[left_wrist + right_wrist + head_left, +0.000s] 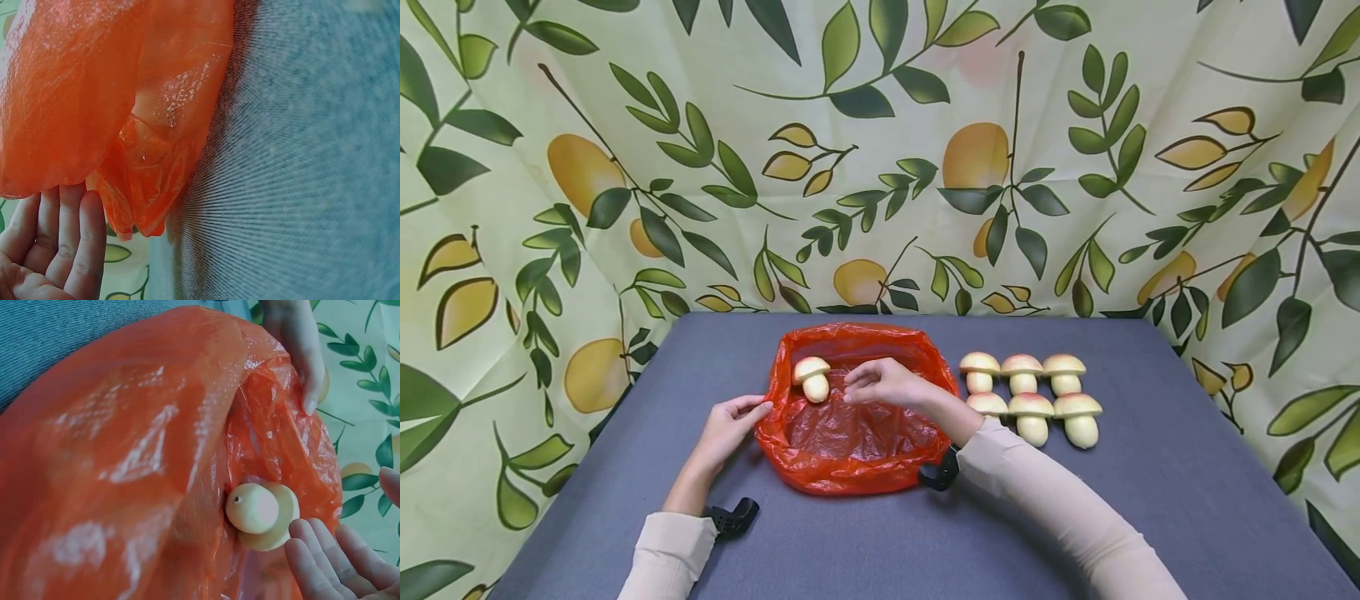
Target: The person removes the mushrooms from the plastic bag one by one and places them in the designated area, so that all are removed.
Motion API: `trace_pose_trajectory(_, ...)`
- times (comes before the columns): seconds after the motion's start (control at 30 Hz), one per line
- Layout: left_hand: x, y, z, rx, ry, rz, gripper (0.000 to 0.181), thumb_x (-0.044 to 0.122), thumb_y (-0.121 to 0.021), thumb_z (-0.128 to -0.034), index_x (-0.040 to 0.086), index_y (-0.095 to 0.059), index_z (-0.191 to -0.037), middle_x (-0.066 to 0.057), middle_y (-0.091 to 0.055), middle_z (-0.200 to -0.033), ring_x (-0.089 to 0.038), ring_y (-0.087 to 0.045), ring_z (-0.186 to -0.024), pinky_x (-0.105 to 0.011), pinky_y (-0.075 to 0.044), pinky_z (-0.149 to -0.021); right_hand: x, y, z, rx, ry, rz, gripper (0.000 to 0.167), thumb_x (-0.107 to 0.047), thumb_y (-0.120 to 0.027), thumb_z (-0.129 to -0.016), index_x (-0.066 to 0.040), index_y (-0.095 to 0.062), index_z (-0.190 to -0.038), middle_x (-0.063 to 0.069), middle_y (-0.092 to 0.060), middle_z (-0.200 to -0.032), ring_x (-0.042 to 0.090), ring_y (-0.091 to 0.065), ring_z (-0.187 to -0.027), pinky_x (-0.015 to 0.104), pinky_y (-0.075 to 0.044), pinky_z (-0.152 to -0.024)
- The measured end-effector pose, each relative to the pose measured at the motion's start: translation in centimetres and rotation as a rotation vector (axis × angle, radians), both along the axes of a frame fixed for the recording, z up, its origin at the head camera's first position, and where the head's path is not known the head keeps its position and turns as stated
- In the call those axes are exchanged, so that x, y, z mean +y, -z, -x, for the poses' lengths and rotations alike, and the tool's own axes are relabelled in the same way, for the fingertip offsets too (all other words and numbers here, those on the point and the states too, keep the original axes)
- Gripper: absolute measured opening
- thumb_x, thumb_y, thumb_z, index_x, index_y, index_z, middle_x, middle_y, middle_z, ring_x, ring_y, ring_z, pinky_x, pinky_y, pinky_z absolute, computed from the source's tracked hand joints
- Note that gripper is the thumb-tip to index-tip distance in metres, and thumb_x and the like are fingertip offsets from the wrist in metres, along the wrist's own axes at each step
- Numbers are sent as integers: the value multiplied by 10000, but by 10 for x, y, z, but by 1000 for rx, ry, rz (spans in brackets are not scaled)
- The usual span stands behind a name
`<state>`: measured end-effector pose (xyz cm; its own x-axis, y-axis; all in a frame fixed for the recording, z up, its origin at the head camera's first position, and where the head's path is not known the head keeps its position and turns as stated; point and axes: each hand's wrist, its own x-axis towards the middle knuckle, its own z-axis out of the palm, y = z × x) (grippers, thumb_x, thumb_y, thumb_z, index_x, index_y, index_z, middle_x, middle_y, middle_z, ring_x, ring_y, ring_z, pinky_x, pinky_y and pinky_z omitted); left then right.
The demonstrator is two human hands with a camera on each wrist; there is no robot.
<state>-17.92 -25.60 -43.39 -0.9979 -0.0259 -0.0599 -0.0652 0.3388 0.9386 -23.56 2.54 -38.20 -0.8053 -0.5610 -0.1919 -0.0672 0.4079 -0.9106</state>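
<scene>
A red plastic bag [842, 479] lies with its mouth spread wide on the table. My left hand [727, 425] pinches its left rim; in the left wrist view the fingers [62, 240] reach behind the plastic and the thumb is hidden. Inside the bag, at its left side, lies a toy mushroom [814, 380] with a yellowish cap and pale stem. My right hand [887, 383] is over the bag's opening, just right of that mushroom, holding nothing. In the right wrist view its fingers [331, 562] are extended beside the mushroom [255, 509], with a small gap between.
Several more toy mushrooms [1032, 406] stand in two rows right of the bag, one partly behind my right forearm. The grey table [820, 550] meets a leaf-and-fruit patterned cloth [880, 208] at the back and sides. Each wrist wears a black camera mount [733, 517].
</scene>
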Motion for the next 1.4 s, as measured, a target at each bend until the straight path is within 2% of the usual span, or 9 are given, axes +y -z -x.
trace_pose_trajectory(0.13,0,0,0,1,1,0,392,186,-619,-940,-112,-603,-1193,219,-665,-757,61,-587,-674,-148,-492,-662,-7,1,2,-25,5,11,405,-123,-683,-881,75,-594,-1222,213,-702,-1133,226,-701,-1010,368,-548,-920)
trace_pose_trajectory(0.3,0,1,0,-1,-1,-6,390,187,-621,-938,-110,-606,-1190,233,-657,-738,56,-587,-668,-150,-495,-660,-13,-1,7,-128,44,65,432,-130,-669,-895,78,-566,-1260,204,-698,-1145,335,-658,-1106,445,-499,-981)
trace_pose_trajectory(0.47,0,2,0,4,0,-9,391,185,-621,-938,-117,-605,-1186,225,-666,-750,60,-593,-678,-148,-495,-665,-14,1,15,-187,73,88,429,-133,-644,-914,68,-547,-1280,197,-692,-1168,350,-630,-1159,455,-471,-1016)
trace_pose_trajectory(0.8,-1,0,0,8,1,-12,388,178,-612,-942,-117,-601,-1193,243,-661,-746,66,-589,-675,-144,-490,-663,-27,7,26,-225,157,72,398,-141,-675,-896,19,-594,-1251,174,-675,-1181,317,-667,-1105,410,-497,-984)
trace_pose_trajectory(1.1,2,3,1,15,-21,-51,388,128,-607,-936,-157,-575,-1197,279,-637,-720,85,-585,-693,-130,-481,-669,-44,12,30,-211,172,47,359,-144,-680,-892,42,-624,-1194,186,-700,-1123,303,-680,-1068,378,-522,-944)
trace_pose_trajectory(1.4,2,2,2,8,-27,-47,387,131,-603,-938,-152,-576,-1201,278,-636,-710,84,-586,-688,-130,-481,-671,-55,18,29,-230,294,24,363,-210,-732,-854,39,-667,-1111,167,-702,-1089,278,-703,-988,344,-546,-893)
